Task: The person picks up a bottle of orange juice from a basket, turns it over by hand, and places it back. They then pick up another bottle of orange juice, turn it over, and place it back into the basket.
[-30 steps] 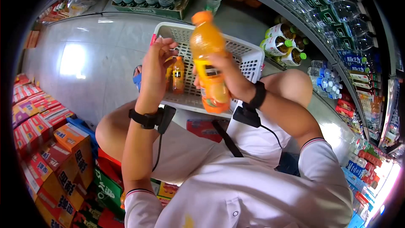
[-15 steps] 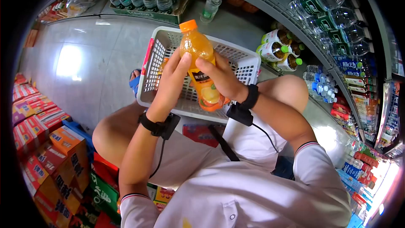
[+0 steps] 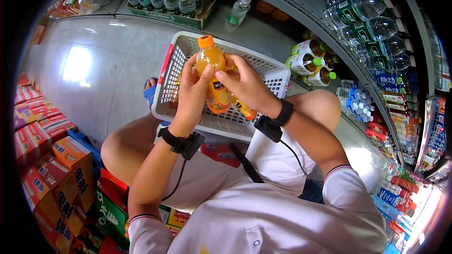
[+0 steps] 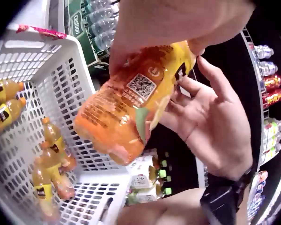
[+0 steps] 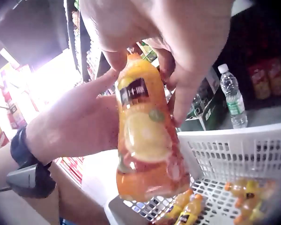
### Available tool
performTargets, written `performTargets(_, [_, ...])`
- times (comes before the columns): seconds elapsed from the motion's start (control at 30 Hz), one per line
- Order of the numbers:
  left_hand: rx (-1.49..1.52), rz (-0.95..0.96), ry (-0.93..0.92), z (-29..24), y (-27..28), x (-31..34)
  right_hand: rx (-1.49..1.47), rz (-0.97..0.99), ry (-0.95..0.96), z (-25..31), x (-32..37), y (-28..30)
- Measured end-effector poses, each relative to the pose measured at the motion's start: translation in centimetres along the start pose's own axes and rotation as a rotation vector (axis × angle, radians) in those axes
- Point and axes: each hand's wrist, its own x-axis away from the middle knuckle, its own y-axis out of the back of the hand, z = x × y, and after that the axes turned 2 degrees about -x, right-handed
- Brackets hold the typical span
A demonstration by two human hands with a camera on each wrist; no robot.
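A large bottle of orange juice with an orange cap is held over a white plastic basket. On its left side my left hand grips it near the shoulder, thumb across the front. My right hand holds the other side, its thumb close to the left one. The label with dark lettering and a pictured fruit faces the right wrist view, where the bottle hangs below the right fingers. A printed code shows on the bottle in the left wrist view.
Several small orange juice bottles lie in the basket. Behind it, a lone water bottle stands on the shelf beside a green carton of water bottles. Green-capped drinks are at the right; stacked boxes are at the left.
The large bottle was in my right hand alone, with my left hand free beside it. My left hand has come onto it, and the bottle has moved left.
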Motion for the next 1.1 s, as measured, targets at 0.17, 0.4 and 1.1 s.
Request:
performTargets(0.17, [-0.110, -0.007, -0.089, 0.9, 0.3, -0.4, -0.082, 0.065, -0.088, -0.1, 0.3, 0.4])
performTargets(0.4, [-0.102, -0.037, -0.057, 1.3, 0.1, -0.3, -0.064, 0.043, -0.099, 0.0, 0.3, 0.9])
performTargets(1.1, [0.004, -0.108, 0.210, -1.0, 0.3, 0.7, -0.284, 0.085, -0.096, -0.1, 0.4, 0.0])
